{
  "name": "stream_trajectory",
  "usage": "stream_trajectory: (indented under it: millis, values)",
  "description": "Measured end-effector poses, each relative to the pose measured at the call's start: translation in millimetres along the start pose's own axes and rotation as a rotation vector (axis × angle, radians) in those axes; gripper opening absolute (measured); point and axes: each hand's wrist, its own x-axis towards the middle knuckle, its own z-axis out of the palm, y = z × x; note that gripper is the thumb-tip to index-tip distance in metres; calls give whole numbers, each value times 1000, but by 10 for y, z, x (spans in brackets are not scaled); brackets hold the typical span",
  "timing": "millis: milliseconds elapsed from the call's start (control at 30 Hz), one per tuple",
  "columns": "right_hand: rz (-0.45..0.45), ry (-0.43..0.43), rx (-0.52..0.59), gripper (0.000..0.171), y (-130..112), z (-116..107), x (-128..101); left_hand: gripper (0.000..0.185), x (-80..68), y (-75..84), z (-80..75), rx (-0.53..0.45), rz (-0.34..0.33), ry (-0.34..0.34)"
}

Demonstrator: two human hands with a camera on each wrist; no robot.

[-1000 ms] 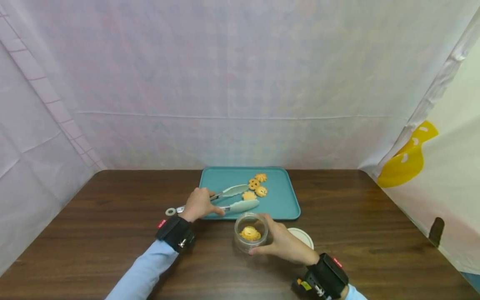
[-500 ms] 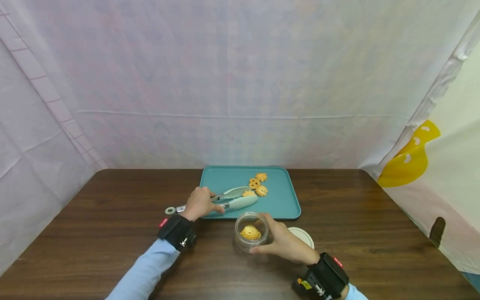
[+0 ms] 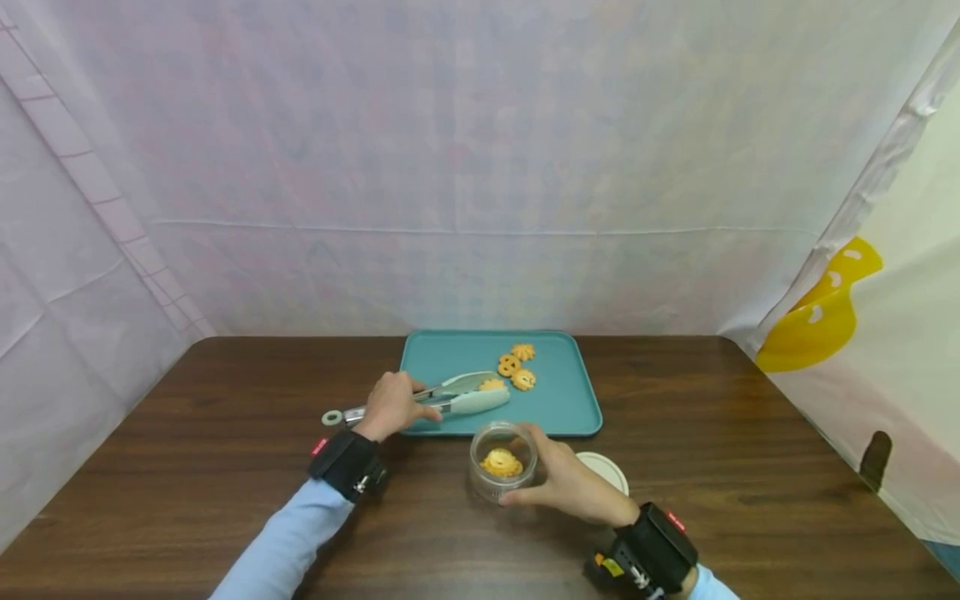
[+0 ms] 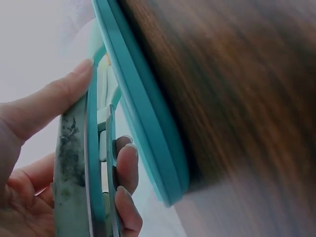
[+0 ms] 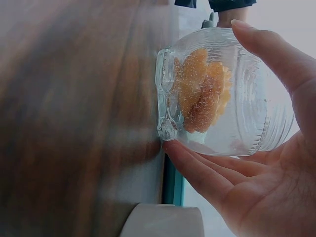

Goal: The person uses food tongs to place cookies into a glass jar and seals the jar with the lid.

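Left hand: squeezes the tongs; they've just clamped a cookie over the tray.
Right hand: wrapped round the jar on the surface, steady, below the tong tips.

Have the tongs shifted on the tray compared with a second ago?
Yes. The tongs have closed on a cookie and drawn back toward the tray's left edge; the left hand grips them.

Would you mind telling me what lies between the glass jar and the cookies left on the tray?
In the head view, the tongs, pinching one cookie, cross between the glass jar and the cookies on the teal tray.
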Motion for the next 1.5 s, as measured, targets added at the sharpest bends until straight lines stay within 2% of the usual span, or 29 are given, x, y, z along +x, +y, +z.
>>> stream_trajectory:
  millis: [467, 667, 900, 1100, 1400, 1500]
  values:
    - [30, -22, 36, 75, -9, -4, 10, 54, -93, -179, -137, -58, 108, 12]
    - [19, -17, 16, 73, 7, -5, 8, 51, -166, -281, -246, -150, 140, -40]
    - [12, -27, 31, 71, 1, -12, -2, 55, -230, -377, -346, -209, 254, -69]
    - [17, -26, 28, 72, -2, -9, -10, 58, -260, -380, -412, -226, 284, -91]
    - [21, -28, 35, 75, -5, -3, -10, 56, -347, -316, -538, -240, 329, -69]
    - [25, -28, 40, 75, -11, -2, -10, 57, -356, -309, -554, -240, 324, -74]
